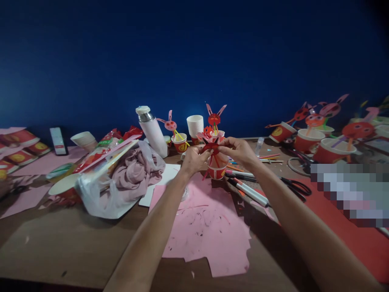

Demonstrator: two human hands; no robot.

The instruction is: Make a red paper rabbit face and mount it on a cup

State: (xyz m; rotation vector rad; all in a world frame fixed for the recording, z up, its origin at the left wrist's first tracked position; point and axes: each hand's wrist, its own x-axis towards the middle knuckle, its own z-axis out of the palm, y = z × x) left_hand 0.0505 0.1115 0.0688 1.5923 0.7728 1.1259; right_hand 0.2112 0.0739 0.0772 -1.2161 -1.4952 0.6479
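Near the middle of the view, my left hand (195, 159) and my right hand (240, 151) pinch a red paper animal face (214, 149) with dark-lined pointed ears from either side. Directly below it stands a red and white paper cup (217, 172), with thin red strips showing at its rim and side. A pink paper sheet (209, 231) with cut edges, dark marks and scraps lies under the cup. Behind my hands, another red face with pink ears (214, 119) rises from a cup. Fingers partly cover the held face.
White markers (251, 192) and black scissors (294, 187) lie right of the cup. A white thermos (152, 134) and stacked paper cups (195, 125) stand behind. Left are a plastic bag (100, 198), cloth (136, 170) and a phone (58, 141). More cup figures (309, 138) stand right.
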